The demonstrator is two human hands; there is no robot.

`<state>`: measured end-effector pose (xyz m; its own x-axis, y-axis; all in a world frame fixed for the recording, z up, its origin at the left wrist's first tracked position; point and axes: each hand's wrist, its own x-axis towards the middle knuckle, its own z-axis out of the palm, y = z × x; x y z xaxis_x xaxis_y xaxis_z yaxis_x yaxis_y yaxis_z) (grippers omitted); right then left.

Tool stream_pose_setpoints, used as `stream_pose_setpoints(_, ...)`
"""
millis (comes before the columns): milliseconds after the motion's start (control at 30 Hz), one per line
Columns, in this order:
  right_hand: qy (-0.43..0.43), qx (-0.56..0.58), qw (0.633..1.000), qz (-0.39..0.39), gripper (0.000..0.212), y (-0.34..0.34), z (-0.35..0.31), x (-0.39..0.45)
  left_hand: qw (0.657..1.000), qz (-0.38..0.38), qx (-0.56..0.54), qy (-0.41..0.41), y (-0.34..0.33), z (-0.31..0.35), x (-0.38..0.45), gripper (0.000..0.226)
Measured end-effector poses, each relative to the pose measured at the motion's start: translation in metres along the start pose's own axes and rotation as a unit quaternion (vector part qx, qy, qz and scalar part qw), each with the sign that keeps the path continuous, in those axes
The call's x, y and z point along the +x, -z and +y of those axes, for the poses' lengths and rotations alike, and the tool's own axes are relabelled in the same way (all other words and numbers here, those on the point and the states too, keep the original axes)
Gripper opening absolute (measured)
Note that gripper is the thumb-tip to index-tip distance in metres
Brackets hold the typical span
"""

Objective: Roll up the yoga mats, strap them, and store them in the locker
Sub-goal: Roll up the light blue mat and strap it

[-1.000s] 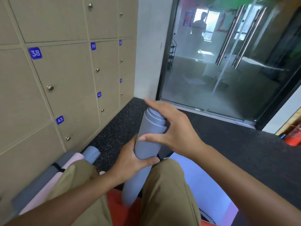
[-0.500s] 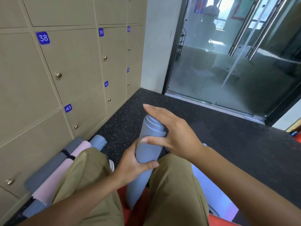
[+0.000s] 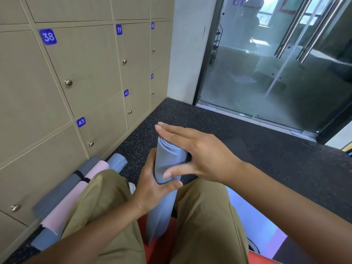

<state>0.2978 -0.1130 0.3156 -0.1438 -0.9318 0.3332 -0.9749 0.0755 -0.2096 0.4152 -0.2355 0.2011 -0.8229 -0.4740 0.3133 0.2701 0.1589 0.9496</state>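
Head view looks down on a seated person's knees in tan trousers [image 3: 200, 221], and between those knees stands a rolled blue-grey yoga mat [image 3: 165, 168], tilted a little, its lower end lost in the red patch under the legs. The left hand [image 3: 152, 185] wraps the roll at mid-height, fingers [image 3: 172, 184] curled round the front with the thumb side hidden behind it. The right hand [image 3: 196, 153] lies flat over the roll's top end, fingers straight and spread, thumb against the roll's side; the palm hides most of the spiral. Right of the knees a pale blue mat [image 3: 253, 221] lies flat on the floor, cut off by the frame. Left of the knees, three rolled mats [image 3: 76, 185] lie against the lockers [image 3: 85, 77], partly covered by the leg; dark straps cross two of them. Beyond the upright roll, speckled black floor [image 3: 266, 153] runs to a glass door [image 3: 276, 63], its far side blurred by reflections.
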Motion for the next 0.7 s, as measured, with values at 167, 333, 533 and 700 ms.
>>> stream_pose_setpoints(167, 0.011, -0.024, 1.0, 0.013, 0.087, -0.001, 0.002, 0.006, 0.999, 0.023, 0.027, -0.018, -0.002, 0.003, 0.002, 0.079)
stream_pose_setpoints(333, -0.02, 0.065, 0.998, 0.018, 0.081, -0.012, -0.004, 0.003, 0.998, 0.046, 0.037, -0.005, -0.009, -0.002, 0.005, 0.081)
stream_pose_setpoints(533, -0.044, 0.074, 0.996, 0.007, 0.074, -0.004, 0.001, -0.005, 0.997, 0.062, 0.045, -0.009, -0.021, 0.005, 0.008, 0.068)
stream_pose_setpoints(700, -0.098, 0.077, 0.992, 0.005, 0.078, -0.001, 0.016, -0.025, 0.993, 0.056, 0.1, 0.016, -0.038, 0.003, 0.004, 0.071)
